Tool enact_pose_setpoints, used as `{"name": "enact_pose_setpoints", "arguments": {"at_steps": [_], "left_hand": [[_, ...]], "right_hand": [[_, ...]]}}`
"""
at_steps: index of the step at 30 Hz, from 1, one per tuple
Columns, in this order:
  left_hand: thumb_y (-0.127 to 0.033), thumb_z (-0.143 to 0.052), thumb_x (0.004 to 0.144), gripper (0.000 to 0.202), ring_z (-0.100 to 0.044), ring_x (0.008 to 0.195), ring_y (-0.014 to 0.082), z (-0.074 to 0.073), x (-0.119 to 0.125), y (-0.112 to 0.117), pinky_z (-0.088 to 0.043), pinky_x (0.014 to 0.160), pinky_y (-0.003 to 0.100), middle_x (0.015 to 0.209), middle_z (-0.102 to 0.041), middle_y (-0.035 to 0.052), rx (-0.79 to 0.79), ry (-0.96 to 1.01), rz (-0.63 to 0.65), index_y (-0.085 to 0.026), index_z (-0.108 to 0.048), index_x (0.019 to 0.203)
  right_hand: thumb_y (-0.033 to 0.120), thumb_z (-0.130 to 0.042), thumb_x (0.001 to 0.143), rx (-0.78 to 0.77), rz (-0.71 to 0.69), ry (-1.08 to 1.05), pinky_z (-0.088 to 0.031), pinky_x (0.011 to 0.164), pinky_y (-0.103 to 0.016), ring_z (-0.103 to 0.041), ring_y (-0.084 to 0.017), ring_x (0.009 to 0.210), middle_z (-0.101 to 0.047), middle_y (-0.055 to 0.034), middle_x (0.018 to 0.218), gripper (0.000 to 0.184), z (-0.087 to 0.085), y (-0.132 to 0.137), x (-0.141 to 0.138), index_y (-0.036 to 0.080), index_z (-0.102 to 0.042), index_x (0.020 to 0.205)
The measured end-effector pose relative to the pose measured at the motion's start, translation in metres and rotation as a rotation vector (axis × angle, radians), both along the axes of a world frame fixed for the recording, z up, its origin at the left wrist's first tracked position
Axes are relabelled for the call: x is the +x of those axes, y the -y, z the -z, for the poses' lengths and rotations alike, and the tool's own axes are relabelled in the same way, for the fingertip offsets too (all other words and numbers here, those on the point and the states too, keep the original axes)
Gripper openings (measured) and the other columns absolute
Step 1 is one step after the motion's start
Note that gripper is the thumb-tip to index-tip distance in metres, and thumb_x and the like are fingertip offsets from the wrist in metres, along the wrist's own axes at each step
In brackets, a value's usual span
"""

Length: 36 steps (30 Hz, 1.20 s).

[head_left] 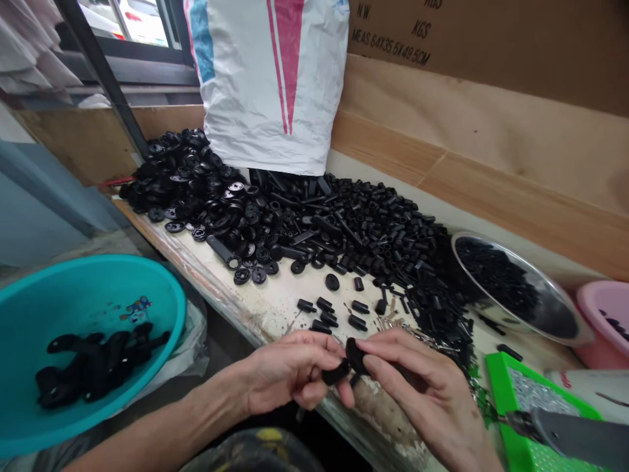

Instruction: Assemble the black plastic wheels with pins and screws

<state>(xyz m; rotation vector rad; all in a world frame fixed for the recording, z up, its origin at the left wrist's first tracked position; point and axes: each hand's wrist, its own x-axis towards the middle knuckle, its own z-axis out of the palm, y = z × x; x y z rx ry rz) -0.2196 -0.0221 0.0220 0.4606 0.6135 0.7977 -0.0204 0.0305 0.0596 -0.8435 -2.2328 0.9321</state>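
Left hand (289,370) is clamped on a short black tube (337,373), right hand (417,380) on a black disc (356,356). Both are pinched between fingers and thumb. The two parts meet at bottom centre, just over the near edge of the bench (211,288).

Bench edge runs diagonally from mid-left down to bottom centre. Hands sit at that edge, and the forearm enters from the lower left.

Free room: one bare strip of bench between hands and heaps, with loose pieces on it. Count there: 8 short black pieces, 1 black disc. Small bits also lie on it.

Behind that are 2 heaps, too many to count: black discs (211,203) at left, black tubes (373,229) at centre right. They touch each other. White sack (270,85) stands at top centre, against the heaps. Cardboard box (432,33) is upper right.

Containers, 3: teal basin (98,269) lower left, below the bench, holding a clump of black parts (93,360), count unclear; steel bowl (545,295) right, full of black pieces; pink basin (607,314) at right edge.

Green tray (501,393) of small silver parts sits lower right.
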Motion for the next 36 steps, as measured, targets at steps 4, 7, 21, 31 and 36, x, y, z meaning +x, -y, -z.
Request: {"name": "enact_pose_setpoints", "arguments": {"at_steps": [4,7,21,31,36], "left_hand": [[-0.02,-0.054,0.078,0.005,-0.031,0.035,0.005,-0.002,0.002,-0.003,-0.017,0.04,0.023,0.064,-0.068,0.0047,-0.008,-0.048,-0.01,-0.016,-0.057,0.081],[-0.019,-0.053,0.076,0.006,-0.031,0.034,0.0051,-0.003,0.005,-0.004,-0.017,0.039,0.023,0.06,-0.065,0.0032,0.002,-0.09,-0.023,-0.016,-0.057,0.075],[-0.02,-0.05,0.073,0.009,-0.03,0.034,0.0051,-0.01,0.015,-0.006,-0.017,0.04,0.023,0.057,-0.061,0.0011,0.054,-0.154,-0.036,-0.016,-0.058,0.074],[-0.02,-0.052,0.075,0.004,-0.031,0.035,0.0048,-0.011,0.021,-0.006,-0.016,0.042,0.024,0.058,-0.062,0.001,0.024,-0.158,-0.054,-0.017,-0.055,0.076],[-0.023,-0.053,0.075,0.008,-0.03,0.035,0.0043,-0.01,0.024,-0.007,-0.016,0.042,0.022,0.057,-0.061,-0.0006,-0.009,-0.184,-0.069,-0.017,-0.056,0.08]], "right_hand": [[0.016,-0.064,0.086,-0.052,0.034,-0.043,-0.052,0.071,-0.014,-0.068,-0.01,0.079,-0.071,0.0019,0.088,0.022,0.003,-0.001,-0.002,0.031,-0.074,0.098],[0.018,-0.065,0.085,-0.078,0.051,-0.06,-0.052,0.069,-0.015,-0.068,-0.011,0.079,-0.072,0.0015,0.088,0.02,0.005,-0.001,-0.002,0.032,-0.075,0.097],[0.024,-0.074,0.078,-0.347,0.166,-0.196,-0.054,0.069,-0.014,-0.07,-0.011,0.079,-0.074,0.0035,0.092,0.026,0.017,0.007,0.011,0.039,-0.075,0.1],[0.025,-0.072,0.08,-0.326,0.174,-0.236,-0.052,0.063,-0.015,-0.063,-0.011,0.071,-0.069,0.0017,0.087,0.028,0.027,0.01,0.014,0.037,-0.073,0.106],[0.026,-0.074,0.078,-0.36,0.25,-0.299,-0.052,0.057,-0.015,-0.064,-0.011,0.066,-0.071,0.001,0.086,0.032,0.031,0.015,0.012,0.036,-0.072,0.108]]}}
